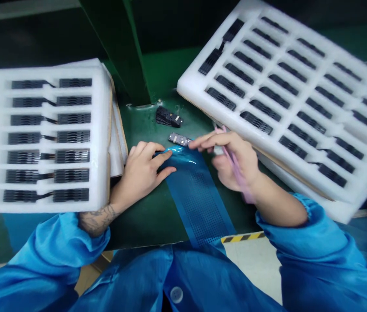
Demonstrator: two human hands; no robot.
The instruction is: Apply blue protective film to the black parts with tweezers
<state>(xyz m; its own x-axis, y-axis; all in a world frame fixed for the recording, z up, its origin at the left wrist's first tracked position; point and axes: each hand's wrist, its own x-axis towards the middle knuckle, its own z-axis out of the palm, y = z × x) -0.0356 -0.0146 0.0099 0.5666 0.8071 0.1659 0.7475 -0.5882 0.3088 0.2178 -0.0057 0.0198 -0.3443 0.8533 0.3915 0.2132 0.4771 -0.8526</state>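
Observation:
A small dark part with light patches (178,139) lies at the top end of a strip of blue film (199,203) printed with rows of small dark marks. My left hand (146,167) rests on the film's upper left edge, fingers stretched and thumb apart, gripping nothing. From the other side my right hand (235,160), slightly blurred, reaches its forefinger to the part's right end. Tucked in that hand is a slim pink tool, seemingly tweezers (235,173), slanting back toward the wrist. Just behind the part sits a small fanned stack of similar black parts (169,117).
White foam trays (101,130) full of black parts are stacked at the left. Another tilted foam tray (196,82) of black parts stands at the right. A green post (118,52) rises behind the green table (141,221). Yellow-black tape (243,237) marks the front edge.

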